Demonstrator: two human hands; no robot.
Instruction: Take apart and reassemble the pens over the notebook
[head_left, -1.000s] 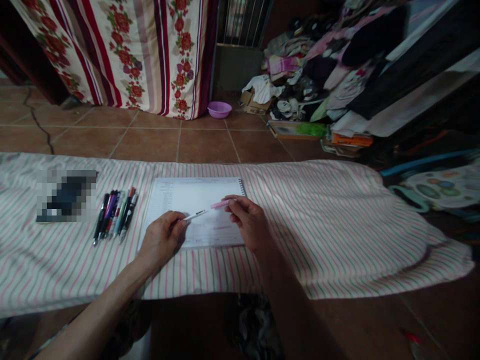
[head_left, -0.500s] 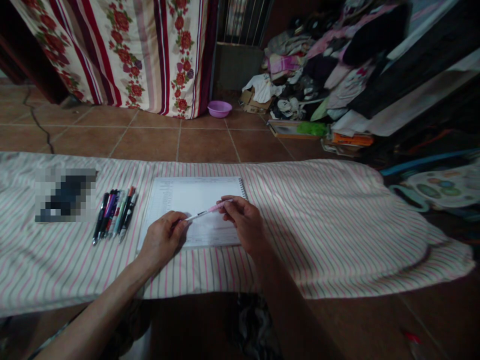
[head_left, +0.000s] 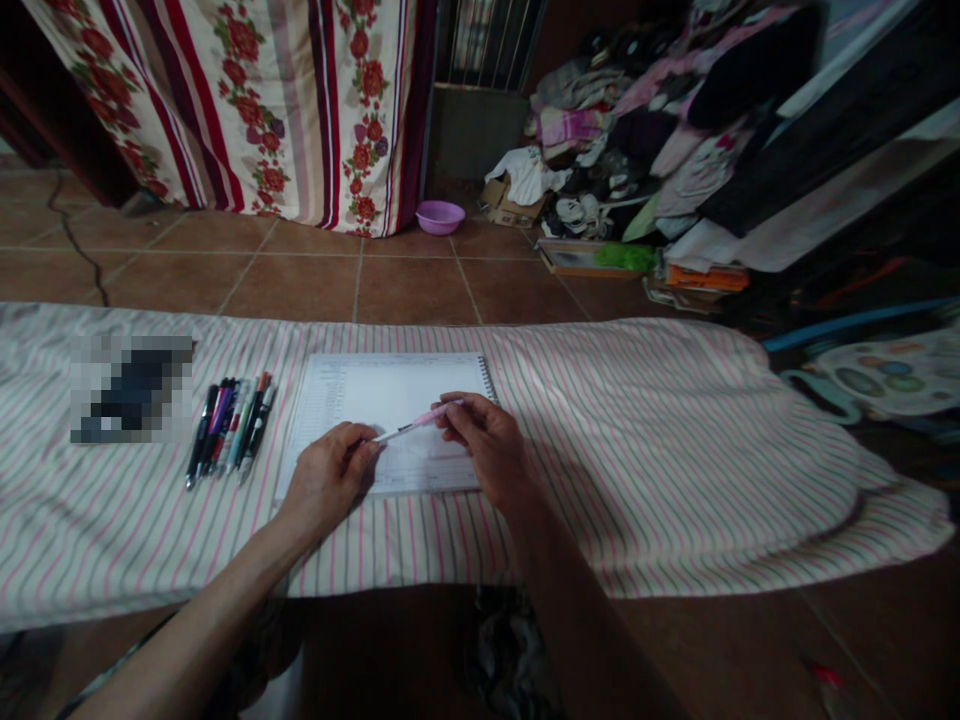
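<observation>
A slim pink and white pen (head_left: 415, 424) is held slantwise between both hands, above a spiral-bound notebook (head_left: 382, 385). My left hand (head_left: 330, 475) pinches its lower, white end. At the upper, pink end, my right hand (head_left: 487, 440) closes its thumb and fingers on the pen. The notebook lies open at a white page with printed rows along its left side; its coil is at the top right. Left of it lies a row of several pens (head_left: 230, 428) in black, purple, pale green and orange.
A striped cloth (head_left: 660, 450) covers the low surface. A pixelated dark object (head_left: 135, 390) lies at its left. Beyond are a tiled floor, a purple basin (head_left: 440, 217), a floral curtain (head_left: 300, 110) and heaped clothes (head_left: 637, 130). A patterned seat (head_left: 892, 370) stands at right.
</observation>
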